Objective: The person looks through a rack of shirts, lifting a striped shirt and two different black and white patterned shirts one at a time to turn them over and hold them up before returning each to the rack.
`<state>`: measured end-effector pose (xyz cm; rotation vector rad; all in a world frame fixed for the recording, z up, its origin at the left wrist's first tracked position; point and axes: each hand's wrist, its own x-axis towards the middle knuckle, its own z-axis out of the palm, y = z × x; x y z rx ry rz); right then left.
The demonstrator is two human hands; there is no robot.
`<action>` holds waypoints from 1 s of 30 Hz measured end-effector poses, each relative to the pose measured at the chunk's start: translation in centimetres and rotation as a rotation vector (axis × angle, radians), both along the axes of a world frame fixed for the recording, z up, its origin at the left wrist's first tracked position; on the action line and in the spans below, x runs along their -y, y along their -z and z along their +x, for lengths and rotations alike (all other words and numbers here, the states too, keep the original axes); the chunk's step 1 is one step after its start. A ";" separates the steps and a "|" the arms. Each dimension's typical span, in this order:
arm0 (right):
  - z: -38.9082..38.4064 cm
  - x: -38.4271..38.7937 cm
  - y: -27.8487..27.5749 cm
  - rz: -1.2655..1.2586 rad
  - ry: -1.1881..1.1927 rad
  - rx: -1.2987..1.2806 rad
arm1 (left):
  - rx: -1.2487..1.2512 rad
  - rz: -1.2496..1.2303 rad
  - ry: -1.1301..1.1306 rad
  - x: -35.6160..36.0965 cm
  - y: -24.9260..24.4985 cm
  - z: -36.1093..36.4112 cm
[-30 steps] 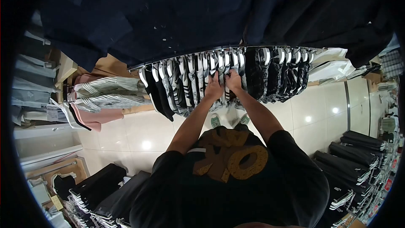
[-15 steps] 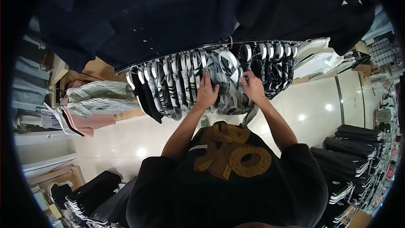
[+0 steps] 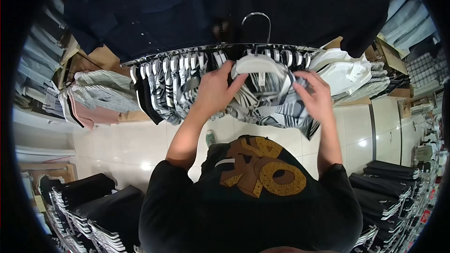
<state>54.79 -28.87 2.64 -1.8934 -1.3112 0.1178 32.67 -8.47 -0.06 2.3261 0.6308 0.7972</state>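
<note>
Shirt (image 3: 290, 112): patterned in grey, black and white, on a white hanger (image 3: 258, 64), positioned between the two hands and in front of the rail (image 3: 300, 47). The hanger's metal hook (image 3: 257, 14) points up and appears above the rail line, against dark cloth. Small pale tag (image 3: 261, 80) inside the collar. Hem hangs unevenly, lower right corner drooping.

Left hand (image 3: 214, 90): at the left end of the hanger; thumb and forefinger spread in a V, tips by the collar. Cannot tell how firmly it grips, if at all.

Right hand (image 3: 317, 97): at the right side of the collar; fingers bent, thumb opposed with a small gap, cloth pinched between.

Behind: a row of patterned garments (image 3: 168, 86) on white hangers along the rail, closely packed on the left; two black ones at the far left end. Right of the row, white garments (image 3: 344, 72). Left of it, striped shirts (image 3: 105, 91), with a pink garment (image 3: 93, 107) below them. Above the rail, a navy garment (image 3: 150, 14) and a black garment (image 3: 309, 9).

Below: pale tiled floor (image 3: 159, 140), one green shoe (image 3: 210, 137) visible. The person wears a black tee (image 3: 253, 220) with brown lettering. Dark trousers hang lower left (image 3: 101, 197) and lower right (image 3: 379, 185).
</note>
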 end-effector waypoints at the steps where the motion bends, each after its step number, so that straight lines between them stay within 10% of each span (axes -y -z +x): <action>1: 0.4 -0.4 1.3 0.314 0.010 0.341 | 0.002 0.008 -0.010 1.0 -0.7 0.5; 11: -2.8 1.5 6.2 0.204 -0.442 0.457 | -0.031 -0.200 -0.159 10.0 -3.2 2.3; 19: -8.2 1.2 4.3 0.726 0.094 -0.376 | -0.014 -0.316 -0.153 9.4 -5.5 -2.3; 23: -7.9 1.1 6.7 0.252 -0.286 -0.458 | 0.008 -0.262 -0.031 8.9 -6.9 -4.8; 26: -4.9 1.4 3.9 0.801 0.040 0.079 | -0.002 -0.335 0.026 6.6 -9.1 -7.8; 30: -2.6 1.1 -1.1 0.839 0.054 -0.095 | 0.136 -0.338 0.143 4.6 -12.9 -11.1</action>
